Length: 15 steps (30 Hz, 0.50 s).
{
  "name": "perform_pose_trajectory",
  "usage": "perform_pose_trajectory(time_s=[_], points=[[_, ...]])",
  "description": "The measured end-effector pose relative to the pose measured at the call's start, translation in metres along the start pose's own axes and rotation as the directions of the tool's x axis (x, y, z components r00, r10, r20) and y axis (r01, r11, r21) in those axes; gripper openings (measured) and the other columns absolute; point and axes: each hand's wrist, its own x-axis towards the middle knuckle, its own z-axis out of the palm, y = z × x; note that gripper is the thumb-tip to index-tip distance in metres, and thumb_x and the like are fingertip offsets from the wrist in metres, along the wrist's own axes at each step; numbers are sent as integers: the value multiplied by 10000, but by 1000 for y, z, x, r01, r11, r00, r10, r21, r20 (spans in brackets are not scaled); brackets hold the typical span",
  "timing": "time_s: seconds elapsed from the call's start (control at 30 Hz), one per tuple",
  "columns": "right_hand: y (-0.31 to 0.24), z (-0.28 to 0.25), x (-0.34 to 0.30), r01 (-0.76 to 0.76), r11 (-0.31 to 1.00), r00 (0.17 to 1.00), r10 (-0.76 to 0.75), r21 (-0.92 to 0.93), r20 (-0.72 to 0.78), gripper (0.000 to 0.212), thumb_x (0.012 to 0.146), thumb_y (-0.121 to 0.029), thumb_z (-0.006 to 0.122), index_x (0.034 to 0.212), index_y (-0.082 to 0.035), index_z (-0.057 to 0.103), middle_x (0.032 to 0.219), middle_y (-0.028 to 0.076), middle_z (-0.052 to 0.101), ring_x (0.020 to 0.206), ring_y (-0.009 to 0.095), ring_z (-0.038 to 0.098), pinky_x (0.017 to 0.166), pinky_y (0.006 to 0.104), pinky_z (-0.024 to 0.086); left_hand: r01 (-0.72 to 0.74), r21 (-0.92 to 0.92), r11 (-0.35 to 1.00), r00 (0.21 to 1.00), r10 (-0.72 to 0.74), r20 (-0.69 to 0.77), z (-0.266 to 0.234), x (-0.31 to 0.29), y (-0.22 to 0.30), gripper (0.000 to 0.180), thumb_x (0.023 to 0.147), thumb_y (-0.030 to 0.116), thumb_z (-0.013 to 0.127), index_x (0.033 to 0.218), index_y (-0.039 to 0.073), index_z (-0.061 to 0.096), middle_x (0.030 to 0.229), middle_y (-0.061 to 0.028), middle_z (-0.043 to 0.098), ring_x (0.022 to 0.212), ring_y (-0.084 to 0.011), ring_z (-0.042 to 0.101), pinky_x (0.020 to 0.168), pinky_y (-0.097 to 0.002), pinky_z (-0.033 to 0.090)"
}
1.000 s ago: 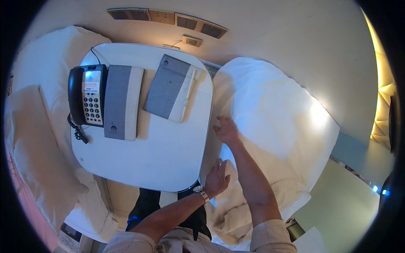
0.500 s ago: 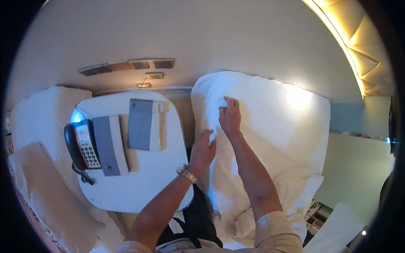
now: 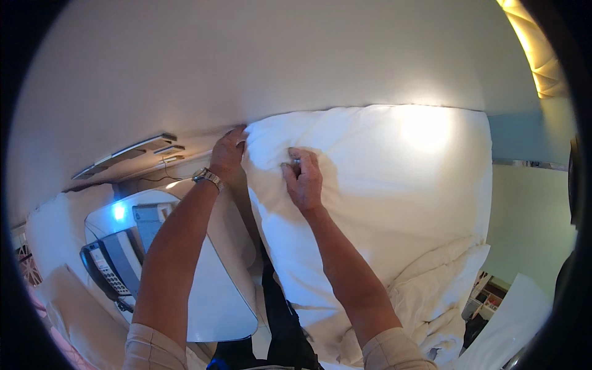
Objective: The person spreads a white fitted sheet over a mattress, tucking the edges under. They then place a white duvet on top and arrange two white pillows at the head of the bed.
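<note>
A white sheet (image 3: 394,185) covers the bed, smooth at the wall end, with folds along its left side. At the far left corner of the bed, my left hand (image 3: 228,153) has its fingers and thumb against the sheet's edge, closed around the corner cloth; its fingertips are partly hidden. A metal watch (image 3: 208,179) is on that wrist. Over the sheet, just right of that corner, my right hand (image 3: 303,182) has bent fingers, with thumb and forefinger apart and nothing between them. A ring shows on one finger.
Left of the bed stands a white table (image 3: 225,296) bearing a desk telephone (image 3: 105,271) and grey-and-white boxes (image 3: 148,223). Bunched white cloth (image 3: 431,296) lies at the bed's near right. The wall (image 3: 296,61) borders the far end; a pillow (image 3: 77,308) lies far left.
My left hand has moved forward and left to the far corner of the sheet. My right hand has shifted slightly left and nearer. The view has turned, bringing more of the bed to the middle.
</note>
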Motion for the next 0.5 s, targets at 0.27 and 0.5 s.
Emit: perform_pose_trajectory(time_s=[0.27, 0.5], points=[[4, -7, 0, -36, 998, 999, 37, 59, -25, 321, 861, -15, 750, 1166, -37, 654, 1147, 124, 639, 725, 178, 655, 655, 315, 548, 258, 323, 911, 952, -296, 73, 25, 15, -4, 170, 941, 200, 636, 945, 45, 704, 899, -235, 723, 850, -445, 703, 756, -542, 563], [-17, -28, 4, 159, 982, 987, -155, -99, 44, 401, 823, -71, 777, 1203, -56, 649, 1274, 176, 598, 1149, 356, 616, 972, 489, 501, 392, 322, 862, 902, -428, 47, 30, 15, -33, 211, 949, 235, 653, 973, 48, 748, 981, -239, 735, 910, -441, 714, 815, -511, 576]])
